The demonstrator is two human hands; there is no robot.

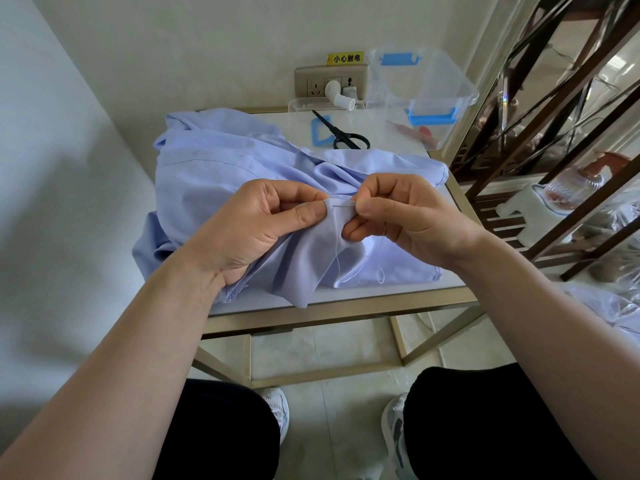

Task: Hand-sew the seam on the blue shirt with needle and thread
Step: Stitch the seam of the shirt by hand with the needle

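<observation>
Fingers (308, 213) of the left hand (256, 226) pinch a raised fold of the blue shirt (214, 174); fingers (375, 205) of the right hand (412, 216) pinch the needle (343, 203), which lies level with its tip at that fold; pale thread (336, 252) hangs from the fold down the shirt's front and loops near its lower edge; the shirt lies bunched on the table (346, 301), one part draped over the near rim; behind the shirt lie black scissors (347, 133); behind and right of the shirt stands a clear plastic box (436, 84) with blue clasps.
</observation>
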